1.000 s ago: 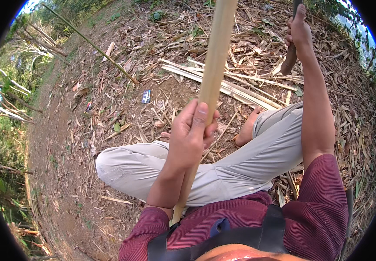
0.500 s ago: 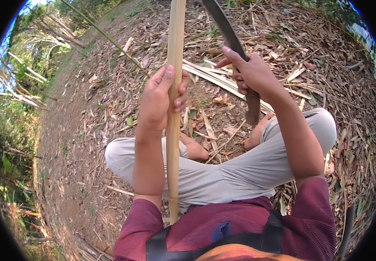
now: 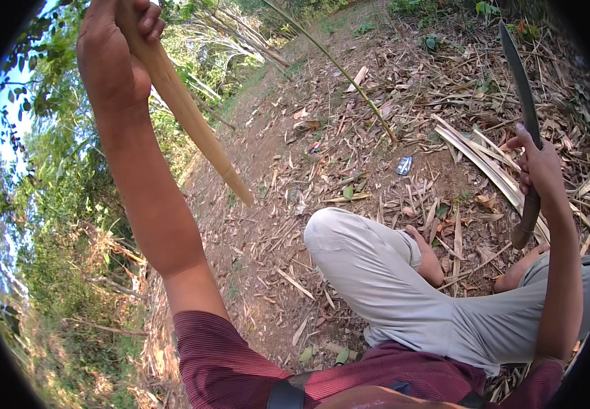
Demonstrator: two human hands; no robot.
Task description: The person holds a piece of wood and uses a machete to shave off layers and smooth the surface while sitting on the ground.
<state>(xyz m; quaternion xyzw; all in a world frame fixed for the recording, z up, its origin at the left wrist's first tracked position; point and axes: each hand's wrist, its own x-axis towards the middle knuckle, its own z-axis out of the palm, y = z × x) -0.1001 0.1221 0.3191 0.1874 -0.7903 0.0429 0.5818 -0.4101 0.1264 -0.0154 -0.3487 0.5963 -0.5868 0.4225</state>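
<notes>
High at the upper left, my left hand (image 3: 114, 65) is closed around a long, pale strip of split bamboo (image 3: 196, 123). The strip slants down to the right, its lower end in the air above the ground; its upper end runs out of view. Far off to the right, my right hand (image 3: 542, 167) grips the dark wooden handle of a machete (image 3: 523, 85). The long dark blade points up and slightly left, well apart from the bamboo.
I sit cross-legged on dirt strewn with dry leaves. Several pale split strips (image 3: 482, 163) lie near my right foot. A thin green stalk (image 3: 336, 65) slants across the middle, and a small shiny packet (image 3: 404, 165) lies beyond my left knee. Bushes and trees (image 3: 70, 225) stand at left.
My left hand has swung up and left with the bamboo strip, away from my lap. The view has turned left, so my legs and right hand with the machete appear farther right.
</notes>
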